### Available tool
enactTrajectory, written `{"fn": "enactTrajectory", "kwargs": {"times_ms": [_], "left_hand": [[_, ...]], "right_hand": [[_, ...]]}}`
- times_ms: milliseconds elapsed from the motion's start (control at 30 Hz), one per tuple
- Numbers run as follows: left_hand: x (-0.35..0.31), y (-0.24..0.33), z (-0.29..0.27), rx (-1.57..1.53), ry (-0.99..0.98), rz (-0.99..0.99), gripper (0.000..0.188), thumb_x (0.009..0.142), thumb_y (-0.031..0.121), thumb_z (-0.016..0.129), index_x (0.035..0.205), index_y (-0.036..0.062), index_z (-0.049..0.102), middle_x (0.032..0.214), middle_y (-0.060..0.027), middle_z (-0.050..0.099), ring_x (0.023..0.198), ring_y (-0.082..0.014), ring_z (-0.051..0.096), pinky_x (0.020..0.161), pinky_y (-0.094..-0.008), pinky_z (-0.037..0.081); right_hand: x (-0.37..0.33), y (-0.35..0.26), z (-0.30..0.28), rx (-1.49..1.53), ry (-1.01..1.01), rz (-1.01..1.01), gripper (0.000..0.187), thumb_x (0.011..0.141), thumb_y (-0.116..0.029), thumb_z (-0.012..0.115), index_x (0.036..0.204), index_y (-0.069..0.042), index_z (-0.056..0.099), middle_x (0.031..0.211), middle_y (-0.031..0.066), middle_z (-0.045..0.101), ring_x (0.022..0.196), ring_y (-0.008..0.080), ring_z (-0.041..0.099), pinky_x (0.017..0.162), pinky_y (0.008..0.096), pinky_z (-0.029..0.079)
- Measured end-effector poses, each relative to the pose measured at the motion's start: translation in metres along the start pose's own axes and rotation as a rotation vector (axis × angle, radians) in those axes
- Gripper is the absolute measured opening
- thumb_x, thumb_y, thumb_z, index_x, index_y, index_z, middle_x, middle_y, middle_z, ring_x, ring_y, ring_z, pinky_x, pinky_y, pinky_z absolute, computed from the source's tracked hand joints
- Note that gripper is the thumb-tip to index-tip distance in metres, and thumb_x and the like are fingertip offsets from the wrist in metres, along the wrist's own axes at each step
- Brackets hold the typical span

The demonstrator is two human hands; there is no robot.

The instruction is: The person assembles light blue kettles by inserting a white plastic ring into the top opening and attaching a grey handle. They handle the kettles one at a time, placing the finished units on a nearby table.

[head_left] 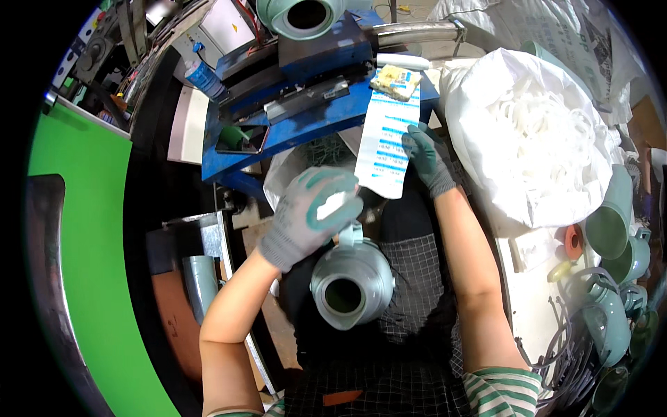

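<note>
A pale green plastic jug point(352, 285) with a round dark mouth rests in my lap, between my thighs. Above its handle is my left hand point(309, 215), in a grey and green glove, with curled fingers around a small white thing point(335, 206); blur hides whether it is cloth or paper. A long white label sheet point(389, 139) with blue bands hangs over the front of the blue bench, and a yellowish sponge point(396, 82) lies on its upper end. My gloved right hand point(428, 158) is closed at the sheet's right edge, its fingertips partly hidden.
The blue bench point(292, 139) carries a phone point(242, 139), a bottle point(204, 79) and another green jug point(300, 15). To the right stands a white sack point(479, 174) full of white plastic rings. Several green plastic parts point(611, 320) crowd the right side. A metal-edged box point(221, 243) stands at left.
</note>
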State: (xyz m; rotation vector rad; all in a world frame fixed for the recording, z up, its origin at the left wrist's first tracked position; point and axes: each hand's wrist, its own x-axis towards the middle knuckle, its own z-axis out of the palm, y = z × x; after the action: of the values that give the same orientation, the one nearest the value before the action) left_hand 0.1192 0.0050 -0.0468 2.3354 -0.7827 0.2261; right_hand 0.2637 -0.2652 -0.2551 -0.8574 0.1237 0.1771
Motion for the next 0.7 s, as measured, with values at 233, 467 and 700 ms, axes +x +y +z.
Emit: {"fn": "enactTrajectory", "kwargs": {"times_ms": [233, 467, 700], "left_hand": [[0.111, -0.084, 0.078, 0.402, 0.187, 0.084, 0.036, 0.092, 0.039, 0.073, 0.117, 0.0138, 0.072, 0.131, -0.009, 0.063, 0.126, -0.0334, 0.056, 0.113, -0.049, 0.041], [0.144, -0.112, 0.113, 0.53, 0.104, 0.123, 0.024, 0.086, 0.036, 0.075, 0.102, 0.0183, 0.076, 0.116, -0.0067, 0.065, 0.121, -0.0315, 0.056, 0.112, -0.0526, 0.04], [0.089, -0.082, 0.093, -0.065, 0.227, -0.023, 0.013, 0.082, 0.017, 0.079, 0.088, 0.0082, 0.073, 0.115, -0.0063, 0.068, 0.115, -0.0303, 0.06, 0.103, -0.0424, 0.047]], "right_hand": [[0.016, -0.001, 0.048, 0.02, 0.138, -0.111, 0.033, 0.086, 0.006, 0.063, 0.117, -0.001, 0.068, 0.103, 0.0126, 0.075, 0.085, 0.0232, 0.073, 0.078, 0.0356, 0.062], [0.011, 0.001, 0.036, -0.019, 0.078, -0.121, 0.04, 0.086, 0.002, 0.06, 0.125, -0.002, 0.064, 0.109, 0.012, 0.073, 0.093, 0.0223, 0.072, 0.085, 0.0357, 0.061], [-0.064, -0.015, 0.052, 0.115, 0.092, -0.179, 0.033, 0.099, -0.007, 0.061, 0.131, 0.0, 0.062, 0.112, 0.0112, 0.071, 0.103, 0.0209, 0.069, 0.097, 0.0312, 0.055]]}}
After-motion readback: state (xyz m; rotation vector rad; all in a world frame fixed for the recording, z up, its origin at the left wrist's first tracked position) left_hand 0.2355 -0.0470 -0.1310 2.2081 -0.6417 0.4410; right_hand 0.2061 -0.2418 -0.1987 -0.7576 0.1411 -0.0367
